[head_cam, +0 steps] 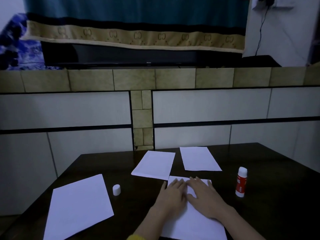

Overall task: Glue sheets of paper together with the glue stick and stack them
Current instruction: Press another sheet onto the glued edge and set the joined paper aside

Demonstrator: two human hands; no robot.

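A white sheet [194, 224] lies on the dark table [270, 170] right in front of me. My left hand [171, 193] and my right hand [206, 196] rest flat on it side by side, fingers spread, holding nothing. To the right a red and white glue stick [241, 182] stands upright without its cap. Its white cap [116, 189] stands left of my hands. A large white sheet [78, 207] lies at the left. Two more white sheets lie further back, one in the middle [154, 164] and one to its right [199, 158].
The table stands against a tiled ledge [138, 80] and white tiled wall. A dark television [138, 54] sits on the ledge, partly draped by a teal and tan cloth [135, 23]. A black cable [259, 32] hangs at the upper right.
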